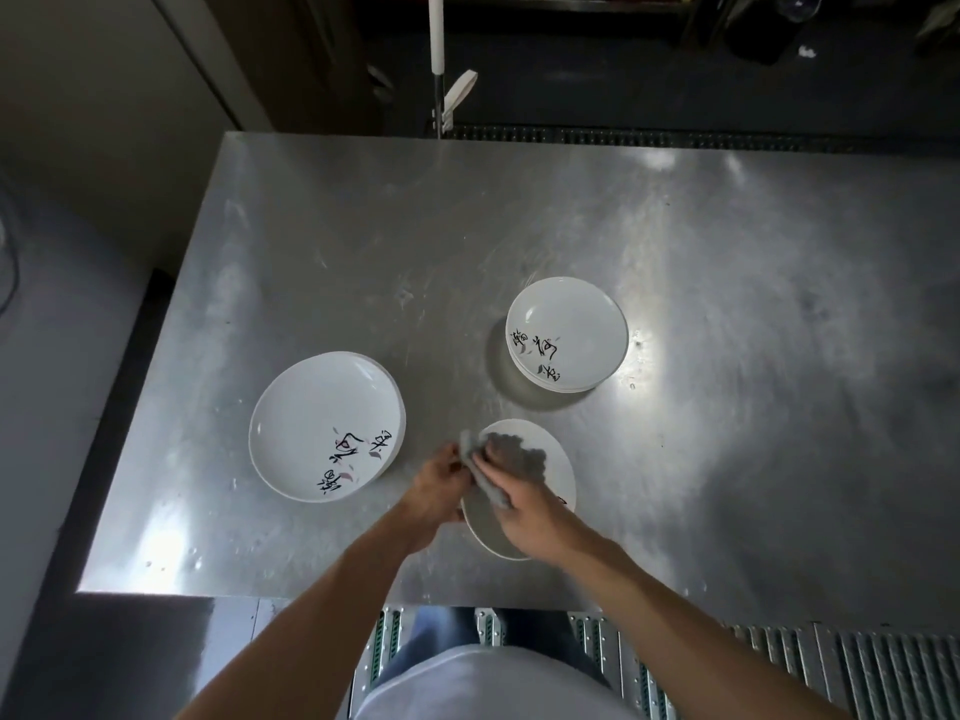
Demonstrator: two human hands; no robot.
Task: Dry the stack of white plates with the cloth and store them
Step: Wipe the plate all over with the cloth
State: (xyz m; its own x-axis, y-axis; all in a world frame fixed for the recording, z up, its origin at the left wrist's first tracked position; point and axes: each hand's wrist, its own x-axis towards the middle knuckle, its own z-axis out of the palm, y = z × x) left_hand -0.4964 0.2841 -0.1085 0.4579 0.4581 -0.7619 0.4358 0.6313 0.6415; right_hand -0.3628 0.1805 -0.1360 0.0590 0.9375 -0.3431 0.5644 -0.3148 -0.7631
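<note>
Plate (560,462): white, in both hands near the front middle of the tabletop (415,226). It shows as a narrower oval than the other plates, so it is tilted; whether it touches the tabletop cannot be told.
Cloth (519,454): grey and bunched, lying on the plate's upper face, with a strip running down between the two hands.
Left hand (441,480): at the plate's left rim. Its grip is curled round that rim, fingers bent, next to a corner of the cloth.
Right hand (524,504): on top of the plate. Its grip is curled over the cloth and pins it to the plate's face.
Left stack (311,418): white plates to the left of the hands, flat on the tabletop. The top one carries black brush characters with small pink marks near its front edge. Further rims show along its right side.
Far stack (571,324): white plates behind and a little right of the held plate, apart from it. Several rims show under the top plate, which has the same black characters.
Tabletop surface: brushed steel, scuffed, with bright glare patches on the right.
Pole (435,33): white, upright beyond the far edge.
Grating (857,662): metal floor grid below the near edge, at the right.
Shirt (488,688): white, at the bottom centre.
</note>
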